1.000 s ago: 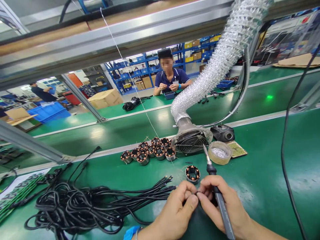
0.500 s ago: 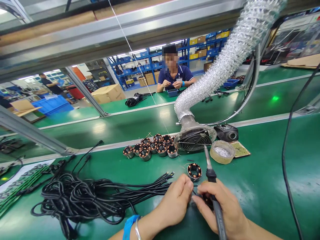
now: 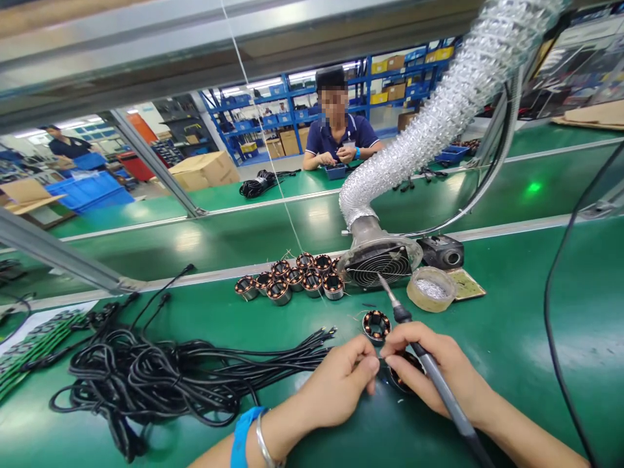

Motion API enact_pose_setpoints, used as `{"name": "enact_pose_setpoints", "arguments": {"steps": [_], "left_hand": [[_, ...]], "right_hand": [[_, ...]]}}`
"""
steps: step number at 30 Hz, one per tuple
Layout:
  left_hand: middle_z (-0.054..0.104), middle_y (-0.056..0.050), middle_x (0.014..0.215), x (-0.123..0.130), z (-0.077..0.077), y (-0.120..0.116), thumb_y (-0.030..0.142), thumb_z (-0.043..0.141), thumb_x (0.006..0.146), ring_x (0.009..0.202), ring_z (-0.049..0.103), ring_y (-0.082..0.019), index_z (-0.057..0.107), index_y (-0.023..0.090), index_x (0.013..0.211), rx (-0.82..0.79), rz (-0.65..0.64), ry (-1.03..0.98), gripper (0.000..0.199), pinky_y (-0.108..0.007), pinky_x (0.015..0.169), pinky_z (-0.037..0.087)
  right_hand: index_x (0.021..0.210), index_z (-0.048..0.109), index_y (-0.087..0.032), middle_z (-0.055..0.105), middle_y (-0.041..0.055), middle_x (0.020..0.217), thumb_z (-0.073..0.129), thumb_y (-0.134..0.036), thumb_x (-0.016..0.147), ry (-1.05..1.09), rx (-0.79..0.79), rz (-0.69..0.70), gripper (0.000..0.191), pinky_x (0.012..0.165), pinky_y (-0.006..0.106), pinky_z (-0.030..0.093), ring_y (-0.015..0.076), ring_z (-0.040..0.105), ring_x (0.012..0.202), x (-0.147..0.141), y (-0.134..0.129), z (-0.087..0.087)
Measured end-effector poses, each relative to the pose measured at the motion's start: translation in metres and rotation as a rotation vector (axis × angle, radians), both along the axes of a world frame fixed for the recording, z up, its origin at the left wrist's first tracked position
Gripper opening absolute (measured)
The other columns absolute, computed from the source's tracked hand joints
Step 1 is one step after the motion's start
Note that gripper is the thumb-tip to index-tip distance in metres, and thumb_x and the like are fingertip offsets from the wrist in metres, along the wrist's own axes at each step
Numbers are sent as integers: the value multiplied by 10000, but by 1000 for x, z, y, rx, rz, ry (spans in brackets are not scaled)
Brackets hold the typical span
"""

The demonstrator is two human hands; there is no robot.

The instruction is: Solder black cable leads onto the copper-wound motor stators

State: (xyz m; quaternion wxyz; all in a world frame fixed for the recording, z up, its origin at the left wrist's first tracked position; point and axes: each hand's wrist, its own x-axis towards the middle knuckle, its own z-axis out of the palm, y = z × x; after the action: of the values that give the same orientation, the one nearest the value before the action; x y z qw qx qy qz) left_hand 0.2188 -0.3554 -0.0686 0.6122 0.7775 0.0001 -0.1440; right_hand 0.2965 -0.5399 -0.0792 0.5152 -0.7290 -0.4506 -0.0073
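My right hand [image 3: 439,370] is closed round a soldering iron [image 3: 439,377], whose metal tip points up and left toward the round fan grille. Its thumb and forefinger also pinch together close to my left hand. The fingers of my left hand [image 3: 344,377] are pressed together on something too small to make out. Partly hidden behind my right fingers is one copper-wound ring [image 3: 400,380]. Another copper-wound ring [image 3: 377,326] sits on the green bench just beyond my fingertips.
A bundle of black cables [image 3: 160,377] lies at the left. Several copper-wound rings [image 3: 312,279] stand beside the fume extractor [image 3: 380,263]. Right of it are a round tub [image 3: 431,289] and a sponge tray [image 3: 468,284]. A person [image 3: 338,133] sits across the bench.
The soldering iron has tilted further, its tip swinging left. My fingertips have shifted slightly, and the whole view has moved a little. The person opposite has lowered their hands a bit.
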Motion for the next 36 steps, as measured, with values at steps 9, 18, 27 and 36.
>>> {"name": "enact_pose_setpoints", "arguments": {"steps": [9,18,27,36], "left_hand": [[350,121,454,4,-13,-6,581,639,738,394,143,-58,443,208,760,-477,119,299,422,-230,420,92],[306,101,518,8,-27,-7,358,537,785,467,218,-72,462,192,701,-280,258,80,200,-219,471,170],[299,100,515,9,-29,-7,344,514,788,474,210,-80,491,187,714,-246,264,74,175,-231,486,177],[313,89,537,10,-26,-8,325,503,799,502,229,-92,501,186,711,-210,258,53,165,-233,509,202]], "right_hand": [[996,579,-250,667,-24,831,597,-112,891,-57,70,-38,174,649,204,524,104,636,685,-4,4,-15],[1401,454,-263,711,-6,905,488,-108,940,-172,51,-119,487,740,230,546,124,673,783,-3,-27,7],[946,638,-252,657,-18,797,550,-185,861,-113,48,-351,139,543,212,483,130,610,641,-9,-42,16],[883,640,-243,670,-12,718,553,-190,839,-86,44,-349,110,488,214,489,155,640,593,-7,-40,13]]}}
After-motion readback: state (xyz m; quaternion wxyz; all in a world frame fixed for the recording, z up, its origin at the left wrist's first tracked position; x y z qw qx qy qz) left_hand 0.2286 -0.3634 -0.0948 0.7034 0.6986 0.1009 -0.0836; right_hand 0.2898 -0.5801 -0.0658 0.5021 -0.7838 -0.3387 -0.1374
